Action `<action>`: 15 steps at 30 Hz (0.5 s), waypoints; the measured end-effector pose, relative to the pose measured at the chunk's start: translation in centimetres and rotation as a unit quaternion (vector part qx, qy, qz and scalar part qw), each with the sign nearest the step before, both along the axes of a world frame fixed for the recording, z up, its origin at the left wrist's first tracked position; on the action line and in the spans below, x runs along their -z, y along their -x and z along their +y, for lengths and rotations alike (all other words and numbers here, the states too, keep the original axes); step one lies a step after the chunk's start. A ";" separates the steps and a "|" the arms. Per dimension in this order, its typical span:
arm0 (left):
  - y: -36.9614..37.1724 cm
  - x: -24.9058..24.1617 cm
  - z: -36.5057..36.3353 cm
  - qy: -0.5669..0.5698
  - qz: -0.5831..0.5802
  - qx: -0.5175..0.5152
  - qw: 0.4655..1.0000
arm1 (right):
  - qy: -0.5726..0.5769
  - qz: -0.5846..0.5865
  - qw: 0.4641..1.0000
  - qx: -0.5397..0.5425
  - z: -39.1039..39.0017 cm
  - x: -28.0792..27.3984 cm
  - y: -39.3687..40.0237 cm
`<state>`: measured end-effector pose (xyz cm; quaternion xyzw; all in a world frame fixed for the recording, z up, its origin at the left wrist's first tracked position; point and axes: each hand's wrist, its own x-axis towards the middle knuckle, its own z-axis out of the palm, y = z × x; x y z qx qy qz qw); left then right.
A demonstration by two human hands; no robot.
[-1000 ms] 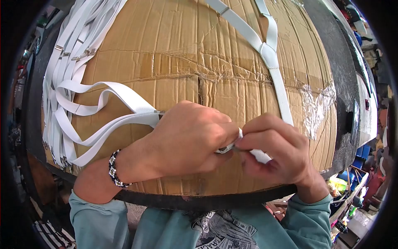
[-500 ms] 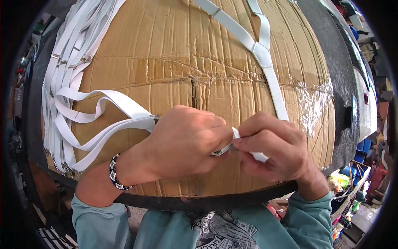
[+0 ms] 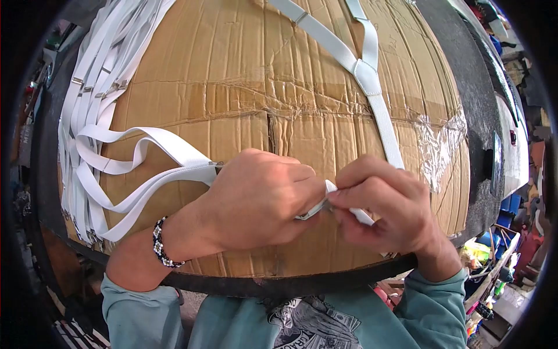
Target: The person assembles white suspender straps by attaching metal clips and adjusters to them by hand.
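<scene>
White elastic suspenders (image 3: 385, 128) with a Y-shaped joining patch run down the right part of the cardboard, their lower end passing behind my right hand (image 3: 386, 203). That hand pinches a white strap end (image 3: 331, 187) between thumb and fingers. My left hand (image 3: 264, 198) is closed around white strap material, and a bit of it shows at the fingertips beside my right hand. Another white strap pair (image 3: 186, 154) loops out to the left from behind my left hand. Any clip inside the fingers is hidden.
A thick bundle of white straps with metal clips (image 3: 110, 64) lies along the left edge. Taped cardboard (image 3: 232, 116) covers the dark table (image 3: 459, 58). Crinkled clear tape (image 3: 436, 151) is at the right. Cluttered items (image 3: 488, 250) stand beyond the lower right edge.
My right hand's fingers have shifted slightly, and the strap piece at the fingertips has changed angle a little. My left hand is nearly still.
</scene>
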<state>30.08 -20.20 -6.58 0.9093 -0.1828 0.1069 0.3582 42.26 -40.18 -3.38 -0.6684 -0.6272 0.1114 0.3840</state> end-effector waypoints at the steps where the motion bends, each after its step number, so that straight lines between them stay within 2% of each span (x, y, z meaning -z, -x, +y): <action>1: 0.1 -0.1 0.0 -0.005 0.005 0.003 1.000 | 0.021 0.013 1.000 0.020 -0.2 0.0 -0.5; 3: 0.1 -0.5 0.0 -0.014 0.013 0.010 1.000 | 0.063 0.039 0.995 0.062 -0.5 0.2 -1.4; 4: 0.0 -0.4 0.0 -0.011 0.006 0.013 1.000 | 0.047 0.037 0.996 0.060 -0.4 -0.3 -1.3; 8: -0.2 -0.8 0.4 0.004 0.025 0.029 0.999 | -0.048 0.075 0.996 -0.033 0.7 -0.7 0.9; 12: -0.2 -0.8 0.4 -0.022 0.042 0.029 0.998 | -0.015 0.017 0.999 -0.037 0.5 -0.3 0.6; 15: -0.1 0.0 0.1 -0.009 -0.012 0.013 1.000 | -0.026 0.012 1.000 0.010 0.3 -0.1 0.1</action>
